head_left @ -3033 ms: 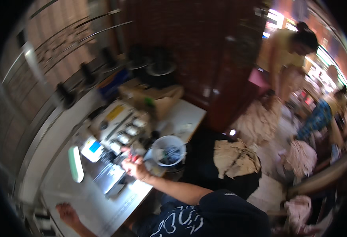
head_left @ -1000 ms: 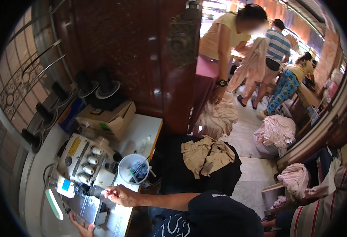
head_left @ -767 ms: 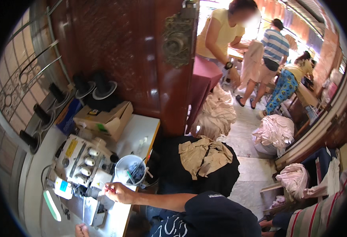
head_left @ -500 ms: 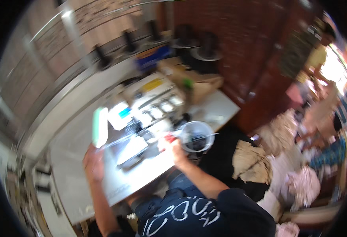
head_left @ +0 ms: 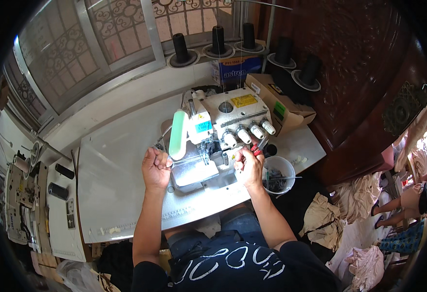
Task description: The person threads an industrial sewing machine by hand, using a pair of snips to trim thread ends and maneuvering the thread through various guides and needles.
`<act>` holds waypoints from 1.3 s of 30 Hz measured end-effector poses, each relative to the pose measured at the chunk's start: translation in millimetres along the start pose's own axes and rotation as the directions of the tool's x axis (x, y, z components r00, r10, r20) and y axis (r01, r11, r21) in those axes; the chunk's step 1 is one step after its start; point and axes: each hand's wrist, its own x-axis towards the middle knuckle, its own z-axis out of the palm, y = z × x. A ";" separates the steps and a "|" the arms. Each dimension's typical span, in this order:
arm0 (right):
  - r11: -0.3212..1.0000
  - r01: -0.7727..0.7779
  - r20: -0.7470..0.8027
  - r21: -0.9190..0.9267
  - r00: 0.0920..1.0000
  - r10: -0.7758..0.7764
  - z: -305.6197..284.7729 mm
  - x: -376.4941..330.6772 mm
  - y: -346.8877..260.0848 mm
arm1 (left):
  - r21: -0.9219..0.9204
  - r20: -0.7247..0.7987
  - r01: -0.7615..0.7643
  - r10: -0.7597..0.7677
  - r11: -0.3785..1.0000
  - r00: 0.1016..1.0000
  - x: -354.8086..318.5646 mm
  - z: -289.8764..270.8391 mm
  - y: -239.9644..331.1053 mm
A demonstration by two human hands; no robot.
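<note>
A white overlock sewing machine [head_left: 223, 111] stands on the table, with several white tension dials [head_left: 243, 135] across its front. A lit work light shaped like a pale green bar [head_left: 178, 135] hangs at its left. Beside the light's lower end is my left hand [head_left: 156, 168], fingers curled together; whatever they pinch is too small to name. My right hand [head_left: 250, 168] is closed on red-handled thread snips [head_left: 257, 149], whose metal tip points up past the fingers. Bright light falls on the machine's front plate [head_left: 194, 170] between my hands.
A white bucket [head_left: 291, 184] with dark scraps stands right of my right hand. Black thread cones [head_left: 218, 41] line the back, near a cardboard box [head_left: 284, 104]. Another sewing machine [head_left: 21, 194] is at far left. Cloth piles [head_left: 322, 216] and another person's legs [head_left: 403, 207] are at right.
The head view has turned and sharpened from blur, so the machine appears farther right. My left fingers are now drawn together beside the light. The red-handled snips remain in my right hand.
</note>
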 end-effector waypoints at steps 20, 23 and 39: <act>0.903 0.178 0.268 -0.391 0.961 -0.074 -10.1 -29.0 29.3 | 0.006 0.018 0.009 -0.009 1.000 1.000 3.3 -3.9 4.6; 0.967 0.118 0.114 -0.228 0.989 -0.093 -2.0 -24.4 12.8 | -0.039 -0.045 -0.053 0.051 0.998 0.998 7.1 -17.6 18.0; 0.987 0.036 0.146 -0.158 0.989 -0.012 -22.0 -46.9 9.4 | 0.002 -0.246 -0.512 0.496 0.859 0.833 -61.7 -138.0 199.8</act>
